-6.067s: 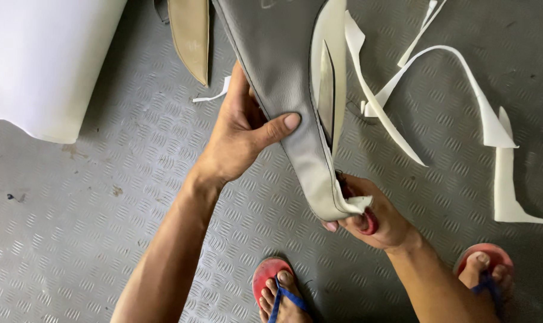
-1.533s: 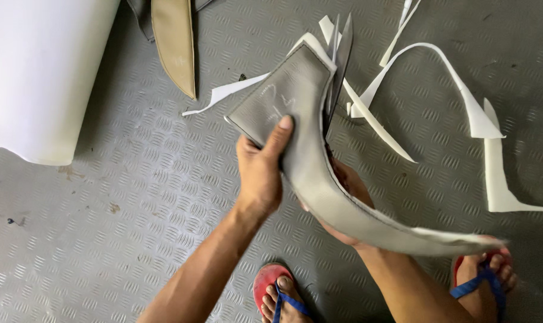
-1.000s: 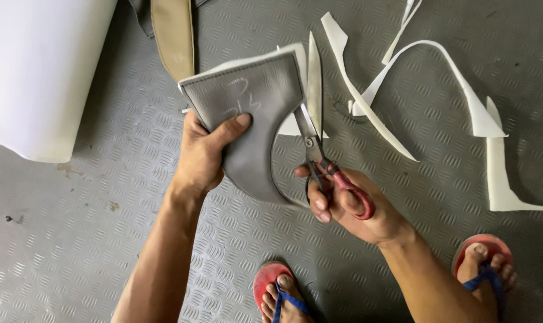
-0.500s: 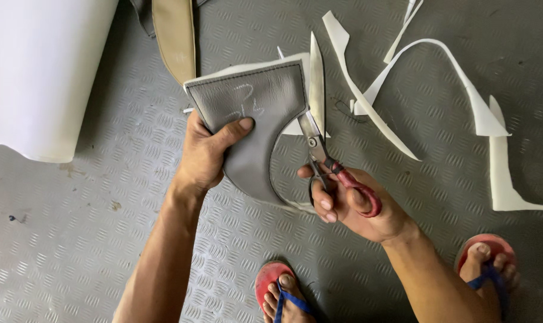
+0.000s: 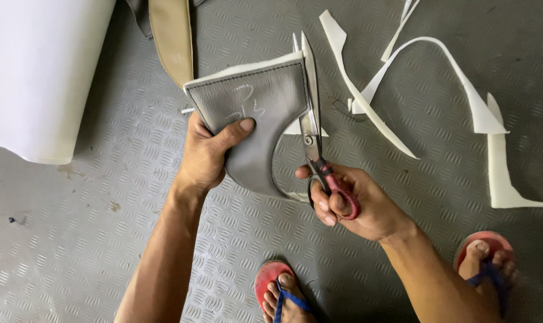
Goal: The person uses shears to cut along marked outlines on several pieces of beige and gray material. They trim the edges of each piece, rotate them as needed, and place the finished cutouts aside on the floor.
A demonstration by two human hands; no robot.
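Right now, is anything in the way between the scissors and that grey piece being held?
Nothing visible. The scissors in the right hand lie right along the right edge of the grey piece, which the left hand grips.

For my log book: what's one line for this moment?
left hand: grips grey piece | right hand: red-handled scissors along its edge

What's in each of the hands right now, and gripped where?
Left hand pinches the grey padded piece at its left edge, thumb on top. Right hand holds the scissors by their red handles.
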